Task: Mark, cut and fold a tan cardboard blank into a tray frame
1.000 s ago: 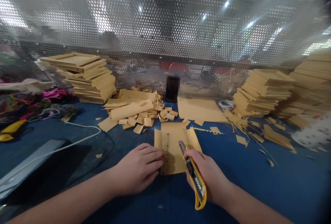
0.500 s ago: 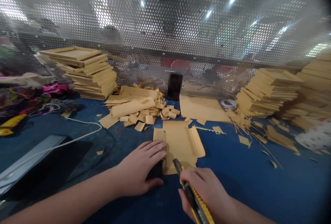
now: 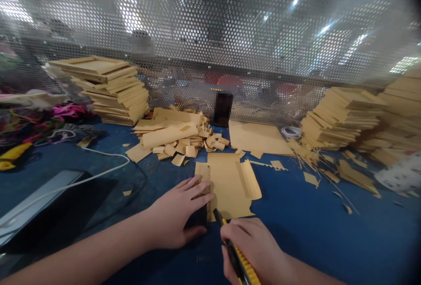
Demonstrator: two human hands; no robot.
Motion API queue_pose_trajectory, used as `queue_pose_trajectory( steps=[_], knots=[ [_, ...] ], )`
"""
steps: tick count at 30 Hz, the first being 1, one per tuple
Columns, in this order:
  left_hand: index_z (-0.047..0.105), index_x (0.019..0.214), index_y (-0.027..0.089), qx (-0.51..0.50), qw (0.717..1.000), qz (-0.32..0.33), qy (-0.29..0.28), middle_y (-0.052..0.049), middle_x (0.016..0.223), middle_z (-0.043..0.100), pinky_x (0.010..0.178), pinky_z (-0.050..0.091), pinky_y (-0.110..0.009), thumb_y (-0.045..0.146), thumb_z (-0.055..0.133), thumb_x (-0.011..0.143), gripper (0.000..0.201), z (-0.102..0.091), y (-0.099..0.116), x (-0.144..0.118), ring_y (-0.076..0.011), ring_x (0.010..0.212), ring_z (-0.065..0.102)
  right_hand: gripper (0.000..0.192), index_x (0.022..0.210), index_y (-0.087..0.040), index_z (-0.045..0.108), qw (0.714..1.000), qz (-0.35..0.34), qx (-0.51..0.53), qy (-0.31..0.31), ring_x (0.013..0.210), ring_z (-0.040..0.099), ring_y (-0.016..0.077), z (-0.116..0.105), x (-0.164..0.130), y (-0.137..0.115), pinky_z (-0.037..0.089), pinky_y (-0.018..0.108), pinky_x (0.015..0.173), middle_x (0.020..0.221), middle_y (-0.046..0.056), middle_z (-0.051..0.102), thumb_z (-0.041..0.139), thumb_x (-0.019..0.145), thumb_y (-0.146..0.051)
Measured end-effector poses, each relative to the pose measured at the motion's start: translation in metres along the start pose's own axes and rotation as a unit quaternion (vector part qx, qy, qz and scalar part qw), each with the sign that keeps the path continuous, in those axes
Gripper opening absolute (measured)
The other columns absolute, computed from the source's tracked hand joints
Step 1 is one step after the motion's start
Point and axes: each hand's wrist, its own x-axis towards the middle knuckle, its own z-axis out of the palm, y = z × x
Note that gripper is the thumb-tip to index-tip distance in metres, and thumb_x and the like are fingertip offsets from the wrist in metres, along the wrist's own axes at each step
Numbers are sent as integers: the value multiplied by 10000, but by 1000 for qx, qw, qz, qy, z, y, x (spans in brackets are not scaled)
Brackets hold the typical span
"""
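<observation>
A tan card sheet (image 3: 226, 184) with folded-up flaps lies on the blue table in front of me. Along its left part runs a narrow ruler (image 3: 208, 177), partly covered by my fingers. My left hand (image 3: 187, 208) lies flat over the ruler with its fingers spread, pressing down. In my right hand (image 3: 251, 239) is a yellow and black utility knife (image 3: 232, 250), gripped with the fingers wrapped round it. The knife's tip is at the lower edge of the card, close beside the ruler; whether it touches the card I cannot tell.
Card offcuts (image 3: 177, 138) are heaped behind the sheet. Stacks of folded card trays stand at left (image 3: 108, 92) and right (image 3: 342, 114). A dark phone-like slab (image 3: 222, 108) leans against the perforated metal screen (image 3: 197, 26). A white cable (image 3: 108, 155) crosses the left side.
My right hand has moved left and slightly down with the utility knife, bringing its tip close to the ruler. The left hand's fingers have spread a little on the ruler.
</observation>
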Motion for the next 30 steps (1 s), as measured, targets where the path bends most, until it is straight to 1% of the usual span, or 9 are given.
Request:
queue_pose_trajectory(
  steps=[4,8,15,20,26,30],
  knots=[
    [417,1438,240,6,1000,4,1,-93,1547,306,1144,273,-560,453,646,812,700,1,-1,0,-382,1416,255,151,802,-224,477,1000,19,4,-18,606,529,143,0,0,-1,337,264,576,699,-18,554,507,662,-177],
    [419,1437,238,-1,1000,9,9,-100,1544,311,1143,269,-568,442,652,810,699,2,-2,0,-385,1417,253,143,783,-225,466,999,28,8,-35,590,517,138,-1,0,-2,331,263,561,689,-24,540,514,655,-183],
    [398,1452,239,0,1000,3,-3,-96,1552,293,1145,260,-568,440,642,814,711,1,0,0,-384,1422,238,137,793,-227,484,999,28,9,-31,586,525,133,3,0,-2,344,255,556,694,-26,550,510,667,-180],
    [404,1448,244,-8,1000,6,2,-104,1547,300,1143,255,-576,440,651,811,711,2,-1,-1,-381,1423,236,131,786,-220,485,999,32,10,-40,600,537,132,1,3,-3,361,245,566,702,-21,564,512,668,-169],
    [389,1457,243,0,1000,8,2,-104,1548,299,1141,257,-574,447,639,820,714,4,-2,-1,-379,1426,231,137,767,-214,479,999,30,13,-25,556,509,116,0,6,-5,331,236,526,668,-33,542,521,646,-163],
    [384,1459,250,0,1000,12,6,-98,1545,308,1148,250,-565,438,650,816,721,3,-2,-2,-378,1426,233,145,782,-215,489,999,20,13,-26,586,528,125,1,3,-4,351,240,556,688,-28,553,518,647,-169]
  ],
)
